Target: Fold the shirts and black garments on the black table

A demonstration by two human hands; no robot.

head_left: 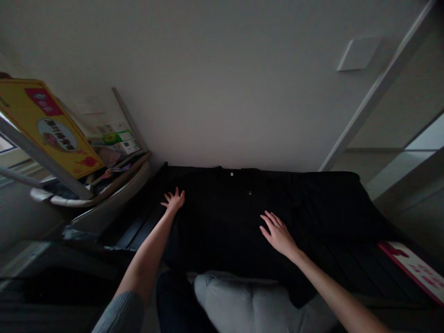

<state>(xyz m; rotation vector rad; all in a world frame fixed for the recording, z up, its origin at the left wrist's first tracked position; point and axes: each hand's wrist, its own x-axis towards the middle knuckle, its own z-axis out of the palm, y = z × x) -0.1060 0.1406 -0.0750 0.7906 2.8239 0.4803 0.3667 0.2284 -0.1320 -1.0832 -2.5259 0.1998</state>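
A black T-shirt (pixel 225 222) lies spread flat on a dark slatted surface (pixel 350 273), its collar at the far side with a small white tag (pixel 231 174) near it. My left hand (pixel 173 201) rests at the shirt's left part, fingers apart, gripping nothing. Further right and nearer to me, my right hand (pixel 276 234) lies on the fabric with its fingers spread and holding nothing. The black cloth hides most of the surface beneath it.
A tilted yellow printed box (pixel 45 125) and a curved beige container rim (pixel 92 194) with assorted packets stand at the left. A grey cushion (pixel 243 300) lies at the near edge. A red-and-white card (pixel 412 270) lies at the right. A wall stands behind.
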